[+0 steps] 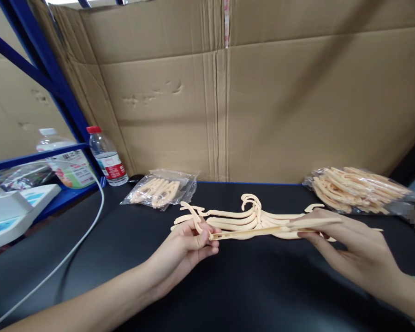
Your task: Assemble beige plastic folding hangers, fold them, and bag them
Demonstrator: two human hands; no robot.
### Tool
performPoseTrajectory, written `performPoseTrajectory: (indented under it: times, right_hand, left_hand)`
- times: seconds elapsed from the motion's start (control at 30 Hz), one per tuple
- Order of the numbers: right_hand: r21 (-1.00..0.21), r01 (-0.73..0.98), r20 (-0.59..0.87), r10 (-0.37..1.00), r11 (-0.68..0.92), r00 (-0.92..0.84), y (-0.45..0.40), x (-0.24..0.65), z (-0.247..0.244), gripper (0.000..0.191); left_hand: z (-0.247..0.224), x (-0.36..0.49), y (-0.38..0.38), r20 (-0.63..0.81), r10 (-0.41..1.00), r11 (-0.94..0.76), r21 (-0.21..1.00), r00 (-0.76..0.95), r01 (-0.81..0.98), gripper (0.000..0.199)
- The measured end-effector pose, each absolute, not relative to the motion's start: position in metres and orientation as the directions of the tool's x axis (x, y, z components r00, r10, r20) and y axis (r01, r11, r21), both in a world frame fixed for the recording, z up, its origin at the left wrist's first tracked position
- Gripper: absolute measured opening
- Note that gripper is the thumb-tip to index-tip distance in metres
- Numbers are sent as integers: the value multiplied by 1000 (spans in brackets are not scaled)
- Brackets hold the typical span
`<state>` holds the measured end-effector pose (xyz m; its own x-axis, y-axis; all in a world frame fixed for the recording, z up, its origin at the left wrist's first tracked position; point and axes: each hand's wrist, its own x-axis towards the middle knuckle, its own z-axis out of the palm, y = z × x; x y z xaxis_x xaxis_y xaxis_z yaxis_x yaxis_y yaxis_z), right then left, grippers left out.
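Over the near worktop (207, 295), left hand (185, 244) pinches one end of a pale hanger (256, 231), right hand (359, 244) its other arm. White cable (103, 198) borders left. Just beyond: further hangers (231, 214); then small bag (159, 190) left, larger bag (359, 189) right; cardboard (297, 106) bounds the far edge.

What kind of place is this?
Perhaps a workshop of some sort: cream hangers lie on a black table, with tall cardboard standing behind it like a wall.
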<state>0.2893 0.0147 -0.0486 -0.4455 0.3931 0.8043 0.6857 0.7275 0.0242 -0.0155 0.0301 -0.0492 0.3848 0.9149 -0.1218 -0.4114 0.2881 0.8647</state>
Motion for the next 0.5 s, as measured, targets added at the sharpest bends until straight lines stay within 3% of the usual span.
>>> performPoseTrajectory:
  times: [0.2, 0.5]
  right_hand:
    - [-52, 687, 809, 434, 724, -396, 17, 289, -48, 14]
    - [-5, 703, 829, 397, 711, -395, 13, 286, -49, 13]
  left_hand:
    - [-48, -15, 31, -143, 898, 319, 863, 416, -392, 21]
    - [-48, -15, 28, -125, 904, 292, 880, 410, -374, 27]
